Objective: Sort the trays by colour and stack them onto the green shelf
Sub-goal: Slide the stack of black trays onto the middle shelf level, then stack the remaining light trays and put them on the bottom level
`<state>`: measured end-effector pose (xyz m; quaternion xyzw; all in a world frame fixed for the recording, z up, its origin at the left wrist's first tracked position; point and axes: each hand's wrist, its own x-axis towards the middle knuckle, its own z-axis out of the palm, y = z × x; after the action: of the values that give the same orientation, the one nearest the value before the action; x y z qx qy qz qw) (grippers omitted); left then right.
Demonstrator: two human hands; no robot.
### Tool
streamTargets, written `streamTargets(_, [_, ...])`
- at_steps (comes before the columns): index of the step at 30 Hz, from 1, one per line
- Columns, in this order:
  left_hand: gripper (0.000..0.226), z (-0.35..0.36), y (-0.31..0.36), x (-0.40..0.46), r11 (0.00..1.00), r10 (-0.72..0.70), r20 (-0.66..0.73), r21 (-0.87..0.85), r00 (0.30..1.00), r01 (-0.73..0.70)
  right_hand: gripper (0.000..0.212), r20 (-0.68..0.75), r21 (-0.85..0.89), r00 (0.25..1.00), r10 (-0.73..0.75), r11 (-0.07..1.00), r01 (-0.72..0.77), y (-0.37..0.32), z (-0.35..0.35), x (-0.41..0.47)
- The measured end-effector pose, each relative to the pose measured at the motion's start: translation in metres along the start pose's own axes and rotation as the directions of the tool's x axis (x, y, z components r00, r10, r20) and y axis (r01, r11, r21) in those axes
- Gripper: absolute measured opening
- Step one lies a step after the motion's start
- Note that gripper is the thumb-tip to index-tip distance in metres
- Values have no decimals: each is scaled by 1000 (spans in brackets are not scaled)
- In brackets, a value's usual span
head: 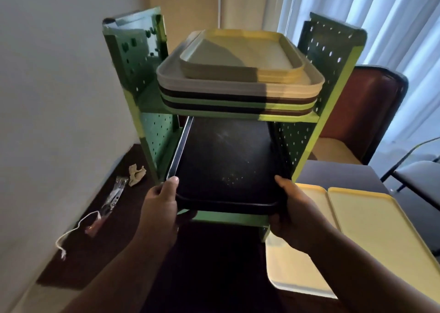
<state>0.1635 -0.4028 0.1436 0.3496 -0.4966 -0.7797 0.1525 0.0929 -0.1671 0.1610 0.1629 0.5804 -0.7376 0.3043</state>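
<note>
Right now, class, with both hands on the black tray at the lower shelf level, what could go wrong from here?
1. The black tray fills the gap between the green shelf's side panels, so it may catch on one.
2. The top stack mixes colours and overhangs the front; a knock might slide it off.
3. The yellow trays lie close to the right hand and could be nudged.

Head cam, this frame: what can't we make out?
- Black tray: far end hidden under the green shelf's upper stack.
- Tray count in that stack: rims overlap, shadowed.
- Both hands' fingers under the tray: left hand, right hand.
- Yellow trays: cut off at right edge.
</note>
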Motion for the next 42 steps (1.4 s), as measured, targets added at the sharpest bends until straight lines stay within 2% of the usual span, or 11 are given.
streamTargets(5, [19, 14, 0, 1, 997, -41, -83, -63, 996, 36, 35, 216, 63, 976, -16, 998, 2, -5, -14, 0])
streamTargets(8, [20, 25, -4, -9, 999, 29, -221, -10, 975, -32, 43, 308, 85, 951, 19, 995, -48, 4, -38, -10])
streamTargets(12, [33, 47, -17, -27, 994, 108, -303, 26, 947, -105, 44, 290, 0, 931, 221, 973, -232, 21, -82, -17])
streamTargets(15, [9, 60, -26, -37, 992, 104, -307, -34, 946, -120, 44, 264, -60, 922, 283, 959, -277, 20, -102, -15])
streamTargets(22, [12, 76, -45, -50, 991, 77, -236, -90, 969, -100, 43, 276, -52, 935, 221, 975, -215, 2, -129, 2])
streamTargets(30, [23, 91, -57, -64, 985, 53, -174, -154, 983, -81, 44, 95, 11, 960, 265, 964, -267, 3, -208, 7])
streamTargets(33, [35, 90, -60, -67, 984, 73, -166, -148, 983, -98, 43, 45, 36, 967, 250, 967, -252, 4, -231, 10])
streamTargets(38, [52, 106, -91, -87, 995, 92, 22, -52, 996, -90, 37, -6, 69, 973, 230, 971, -229, 9, -257, 19])
streamTargets(42, [88, 133, -125, -104, 991, 26, 207, 121, 978, -52, 29, -29, 107, 976, 217, 971, -213, 14, -262, 29])
